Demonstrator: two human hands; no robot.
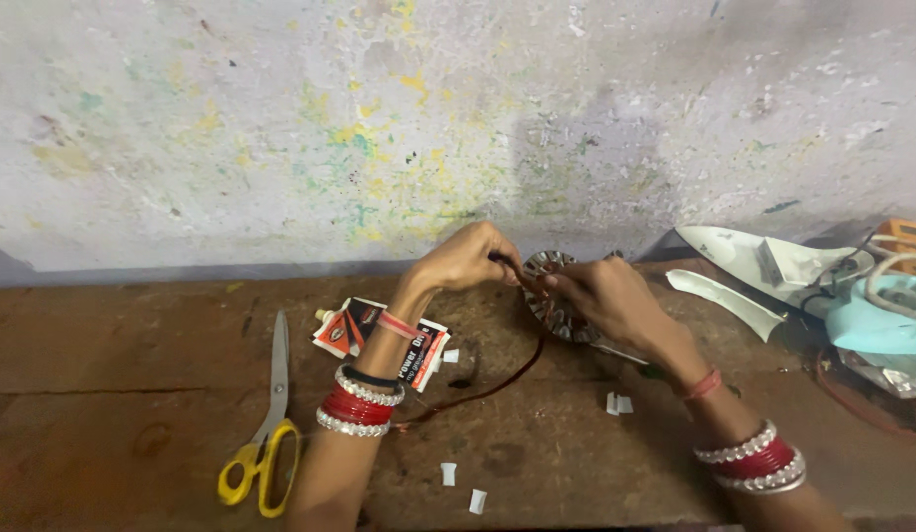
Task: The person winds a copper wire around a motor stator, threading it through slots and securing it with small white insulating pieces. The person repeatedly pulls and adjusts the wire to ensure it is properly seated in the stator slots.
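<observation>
While a round metal stator (551, 296) is held upright above the brown counter (133, 394) in the closed grip of the right hand (610, 296), a copper wire (497, 379) is pinched by the left hand (468, 258); yellow-handled scissors (266, 433) lie at left.

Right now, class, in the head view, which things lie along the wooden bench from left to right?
Scissors → glue tube → left hand → ring-shaped metal part → right hand → white iron parts.
</observation>
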